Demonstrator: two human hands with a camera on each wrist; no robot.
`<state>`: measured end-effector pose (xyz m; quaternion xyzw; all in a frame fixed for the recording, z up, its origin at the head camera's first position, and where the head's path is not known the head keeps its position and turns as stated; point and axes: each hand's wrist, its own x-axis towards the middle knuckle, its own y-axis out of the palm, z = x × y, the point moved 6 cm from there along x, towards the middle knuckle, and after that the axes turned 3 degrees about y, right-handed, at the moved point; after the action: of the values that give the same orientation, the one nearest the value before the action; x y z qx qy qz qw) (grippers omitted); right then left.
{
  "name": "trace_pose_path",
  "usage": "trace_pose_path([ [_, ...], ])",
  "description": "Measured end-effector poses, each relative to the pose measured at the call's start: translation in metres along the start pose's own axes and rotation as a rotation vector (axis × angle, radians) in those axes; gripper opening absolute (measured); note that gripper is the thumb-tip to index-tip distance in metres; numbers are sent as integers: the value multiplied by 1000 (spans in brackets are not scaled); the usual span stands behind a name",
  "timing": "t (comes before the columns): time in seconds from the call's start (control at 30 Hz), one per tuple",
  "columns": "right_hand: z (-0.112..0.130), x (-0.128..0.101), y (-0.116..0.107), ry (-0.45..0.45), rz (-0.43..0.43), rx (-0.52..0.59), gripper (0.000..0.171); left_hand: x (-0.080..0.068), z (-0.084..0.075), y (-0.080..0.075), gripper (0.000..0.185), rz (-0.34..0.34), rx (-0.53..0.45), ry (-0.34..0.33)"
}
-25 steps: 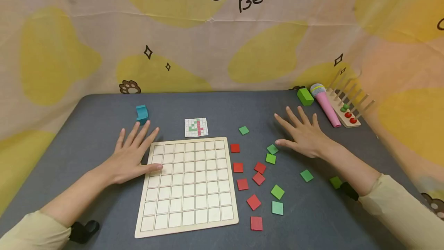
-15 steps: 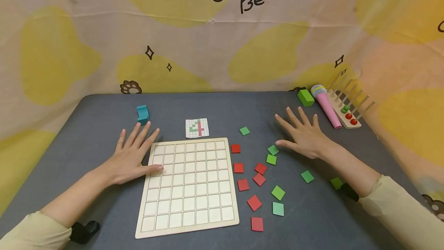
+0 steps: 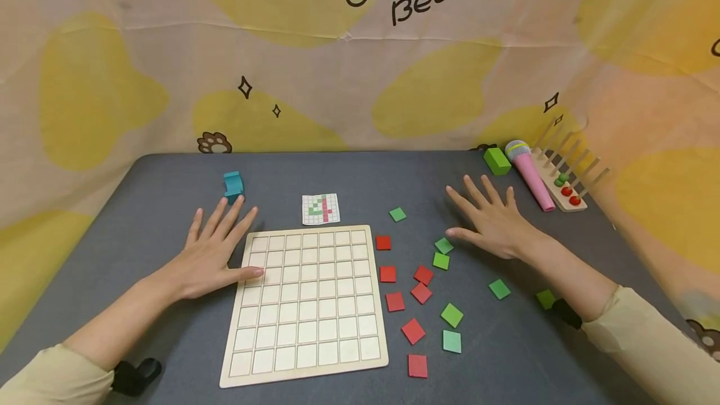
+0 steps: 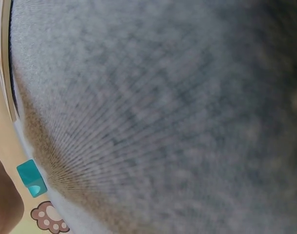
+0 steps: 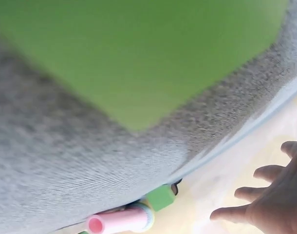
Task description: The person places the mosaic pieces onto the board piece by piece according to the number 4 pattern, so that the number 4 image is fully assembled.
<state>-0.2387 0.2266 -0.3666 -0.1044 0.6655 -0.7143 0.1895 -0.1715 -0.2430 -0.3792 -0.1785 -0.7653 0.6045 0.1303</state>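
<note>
The fingers (image 3: 216, 220) of the left hand (image 3: 210, 255) lie straight and spread, flat on the table (image 3: 140, 217). They hold nothing. Its thumb rests on the left edge of the board (image 3: 306, 302). The right hand (image 3: 495, 224) is flat on the table too, fingers wide apart, with nothing in it. Its thumb tip is just beside a green tile (image 3: 444, 245), but it is hard to tell if they touch.

The board lies in the middle, between the two hands. All its little squares are bare. There is open table to the left of the left hand and along the far edge. There is also open room at the near edge, on the right.

Red and green tiles lie mixed up between the board and the right hand. One red tile (image 3: 383, 242) is just beside the board's right edge. A small card (image 3: 320, 209) with a red and green pattern lies just past the board's far edge. A blue block (image 3: 232, 184) stands near the left fingertips. A green block (image 3: 497, 160), a pink toy mic (image 3: 529, 174) and a peg rack (image 3: 565, 183) sit in the far right corner, past the right hand.

The right forearm covers part of one green tile (image 3: 544, 299). The left wrist view is mostly blurry grey table, with the blue block (image 4: 31, 178) small in a corner. The right wrist view is filled by a blurry green tile (image 5: 139, 53) up close, with fingers (image 5: 265, 173) spread at the edge.
</note>
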Motion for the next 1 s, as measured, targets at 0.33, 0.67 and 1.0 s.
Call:
trace_pose_path([
  [0.33,15,18,-11,-7,20,18,85,2,0,0,102,12,-82,39],
  [0.67,53,47,-24,-98,29,30,72,7,1,3,104,81,-227,64],
  [1.0,81,69,-16,-246,55,183,53,-4,7,5,119,90,-288,70],
])
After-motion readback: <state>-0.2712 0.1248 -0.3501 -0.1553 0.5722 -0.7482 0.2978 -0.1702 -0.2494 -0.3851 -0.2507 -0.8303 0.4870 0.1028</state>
